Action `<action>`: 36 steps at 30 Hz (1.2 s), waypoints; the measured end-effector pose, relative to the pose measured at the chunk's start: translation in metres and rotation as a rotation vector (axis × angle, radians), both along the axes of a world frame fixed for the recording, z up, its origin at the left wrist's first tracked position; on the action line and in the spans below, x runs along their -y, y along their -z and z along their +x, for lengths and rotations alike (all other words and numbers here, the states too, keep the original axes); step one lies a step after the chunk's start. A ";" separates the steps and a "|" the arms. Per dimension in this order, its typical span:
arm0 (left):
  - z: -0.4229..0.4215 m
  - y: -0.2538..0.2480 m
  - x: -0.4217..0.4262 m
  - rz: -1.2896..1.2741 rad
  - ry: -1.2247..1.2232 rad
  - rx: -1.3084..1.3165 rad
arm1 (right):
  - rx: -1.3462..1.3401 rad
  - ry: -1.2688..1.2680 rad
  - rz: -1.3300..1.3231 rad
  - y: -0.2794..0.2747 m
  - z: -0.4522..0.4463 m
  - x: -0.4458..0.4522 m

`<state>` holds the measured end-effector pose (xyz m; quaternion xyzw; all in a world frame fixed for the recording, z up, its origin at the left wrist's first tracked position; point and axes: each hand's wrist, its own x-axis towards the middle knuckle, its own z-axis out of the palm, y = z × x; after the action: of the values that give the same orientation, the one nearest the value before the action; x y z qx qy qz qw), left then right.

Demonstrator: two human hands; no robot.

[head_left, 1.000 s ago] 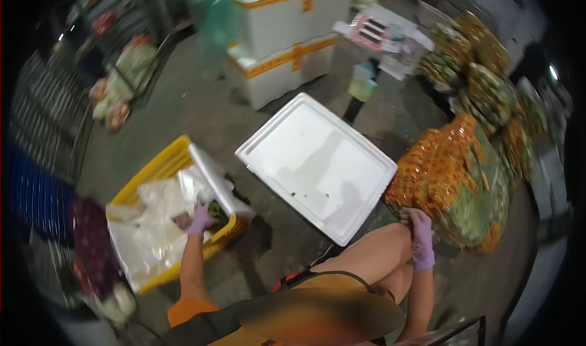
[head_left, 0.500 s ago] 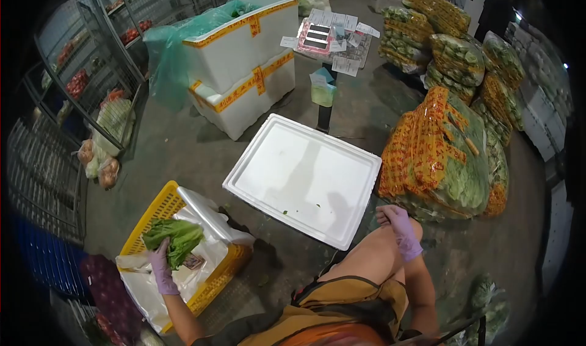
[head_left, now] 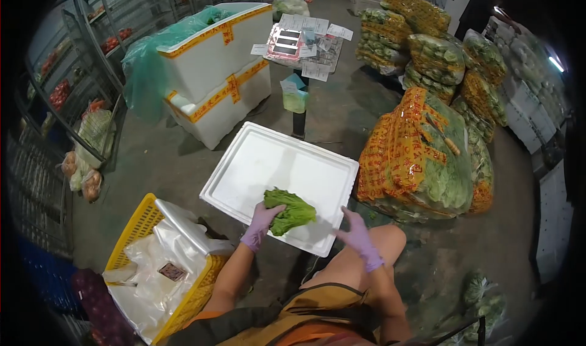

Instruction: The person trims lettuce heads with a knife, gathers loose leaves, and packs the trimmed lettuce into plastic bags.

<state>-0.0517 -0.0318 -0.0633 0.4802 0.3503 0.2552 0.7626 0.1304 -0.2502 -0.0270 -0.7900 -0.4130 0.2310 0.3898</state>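
Observation:
A bunch of green leafy lettuce (head_left: pixel 293 212) is over the near part of the white foam lid (head_left: pixel 256 157). My left hand (head_left: pixel 260 223), in a thin purple glove, grips the lettuce at its left end. To the right, my right hand (head_left: pixel 359 239), gloved the same way, hovers by the lid's right edge with thumb and fingers apart and nothing in it. At my left stands a yellow basket (head_left: pixel 213 279) lined with clear plastic bags (head_left: pixel 146 254); a small dark printed label (head_left: pixel 173 271) lies on the plastic.
Bagged lettuce with orange-printed wrap (head_left: pixel 421 163) sits right, a knife (head_left: pixel 442 132) on top. Stacked foam boxes (head_left: pixel 213 77) stand back left, beside a scale (head_left: pixel 293 44) covered with paper slips. Wire shelving (head_left: pixel 67 83) lines the left; a purple net sack (head_left: pixel 104 303) lies left of the basket.
My left hand has carried the lettuce out of the yellow basket, rightward to the foam lid. My right hand has moved from above my knee toward the lid, its fingers spreading. The view has shifted slightly.

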 end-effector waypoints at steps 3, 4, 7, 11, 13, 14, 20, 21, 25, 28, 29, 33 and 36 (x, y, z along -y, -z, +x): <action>0.024 -0.003 0.008 -0.013 0.082 0.029 | 0.263 -0.146 -0.082 -0.031 -0.033 -0.044; 0.028 -0.002 0.007 -0.013 0.071 0.018 | 0.336 -0.191 -0.089 -0.033 -0.041 -0.054; 0.025 -0.009 -0.010 0.119 -0.088 -0.219 | 0.330 -0.058 0.088 0.005 -0.043 -0.080; -0.029 0.001 -0.036 0.358 -0.300 -0.374 | 0.028 -0.145 -0.115 0.071 -0.031 -0.051; -0.072 0.008 -0.044 0.402 -0.394 -0.382 | 0.094 -0.327 -0.457 0.070 -0.029 -0.039; -0.093 0.018 -0.049 0.364 -0.390 -0.386 | 0.111 -0.400 -0.439 0.065 -0.033 -0.037; -0.258 0.033 -0.040 0.307 -1.108 -0.338 | -0.080 -0.437 -0.371 0.075 -0.036 -0.049; -0.293 0.041 -0.037 0.394 -1.215 -0.546 | -0.069 -0.425 -0.392 0.079 -0.031 -0.047; -0.454 0.065 0.006 0.863 -1.383 -1.334 | -0.018 -0.446 -0.480 0.075 -0.019 -0.040; -0.555 0.061 0.074 0.483 -1.103 -1.977 | -0.063 -0.426 -0.506 0.078 -0.019 -0.043; -0.558 0.040 0.094 0.282 -0.973 -2.108 | -0.049 -0.447 -0.473 0.075 -0.022 -0.044; -0.643 0.073 0.162 -0.100 -0.373 -2.168 | -0.014 -0.479 -0.459 0.080 -0.035 -0.048; -0.593 0.026 0.154 -0.087 -0.486 -2.118 | -0.001 -0.497 -0.483 0.075 -0.044 -0.052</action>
<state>-0.6452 -0.1857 -0.0893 0.3469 0.9245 -0.1568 0.0189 0.0866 -0.1981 -0.1021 -0.7347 -0.5260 0.4102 0.1236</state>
